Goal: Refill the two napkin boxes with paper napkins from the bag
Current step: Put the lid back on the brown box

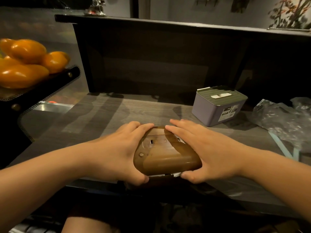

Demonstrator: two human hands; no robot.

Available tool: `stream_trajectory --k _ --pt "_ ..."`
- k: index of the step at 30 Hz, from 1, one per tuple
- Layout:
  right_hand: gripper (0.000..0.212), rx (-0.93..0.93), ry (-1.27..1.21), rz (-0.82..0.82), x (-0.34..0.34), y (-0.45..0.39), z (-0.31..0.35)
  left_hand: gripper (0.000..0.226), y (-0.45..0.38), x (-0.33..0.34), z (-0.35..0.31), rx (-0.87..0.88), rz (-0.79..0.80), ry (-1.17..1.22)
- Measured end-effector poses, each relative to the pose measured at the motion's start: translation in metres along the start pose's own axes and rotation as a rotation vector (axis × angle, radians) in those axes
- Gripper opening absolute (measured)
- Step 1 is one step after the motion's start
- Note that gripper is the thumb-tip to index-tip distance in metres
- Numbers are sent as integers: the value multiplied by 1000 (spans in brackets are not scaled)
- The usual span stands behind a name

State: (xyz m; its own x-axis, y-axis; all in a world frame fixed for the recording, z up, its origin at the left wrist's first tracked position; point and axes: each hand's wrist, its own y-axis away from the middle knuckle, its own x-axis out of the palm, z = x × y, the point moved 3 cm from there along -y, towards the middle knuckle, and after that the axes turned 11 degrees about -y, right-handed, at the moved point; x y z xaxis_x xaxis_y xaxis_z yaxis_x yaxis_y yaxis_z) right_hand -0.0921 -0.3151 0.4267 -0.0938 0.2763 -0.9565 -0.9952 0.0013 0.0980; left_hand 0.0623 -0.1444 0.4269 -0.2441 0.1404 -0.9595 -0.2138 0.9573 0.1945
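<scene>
Grey wood-grain counter [117, 111]; dark shelf [168, 22] above

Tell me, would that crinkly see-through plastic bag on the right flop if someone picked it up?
Probably yes. The crinkly clear plastic bag lies crumpled in soft folds on the grey wood-grain counter, so it would likely sag and rustle. It looks thin, so it is probably light. Its glossy film might feel slippery.
</scene>
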Motion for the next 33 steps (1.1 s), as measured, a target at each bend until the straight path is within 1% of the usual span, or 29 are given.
stream_trajectory --k 6,9,12,14,16,19,21,24,26,29,33 --pt "109 6 -11 -41 -1 0 3 122 0 -1 5 3 -41 56" --pt "107 -6 34 -80 -5 0 6 122 0 -2 4 4 -52 48" --pt "98 -46 101 -143 -4 -1 8 123 -2 0 3 -17 -68 47" --pt "95 -60 63 -133 -6 -2 7 122 -2 0 4 -20 -67 59" --pt "98 -33 -9 -77 -9 -1 4 122 -2 0 5 -16 -61 76" --pt "116 37 -82 17 -8 2 -3 123 0 2 6 5 -60 101" --pt "123 49 -102 33 -4 4 -5 124 2 5 4 3 -62 107" --pt "121 8 -69 -14 -1 3 -5 125 6 9 2 0 -57 82" --pt "121 -1 -71 -10 -1 2 -4 126 9 11 2 -11 -39 54" --pt "121 2 -124 3 0 1 -4 125 11 11 1 -24 -13 25" --pt "121 13 -173 -18 1 -1 -6 122 9 5 -1 -20 -6 -22"
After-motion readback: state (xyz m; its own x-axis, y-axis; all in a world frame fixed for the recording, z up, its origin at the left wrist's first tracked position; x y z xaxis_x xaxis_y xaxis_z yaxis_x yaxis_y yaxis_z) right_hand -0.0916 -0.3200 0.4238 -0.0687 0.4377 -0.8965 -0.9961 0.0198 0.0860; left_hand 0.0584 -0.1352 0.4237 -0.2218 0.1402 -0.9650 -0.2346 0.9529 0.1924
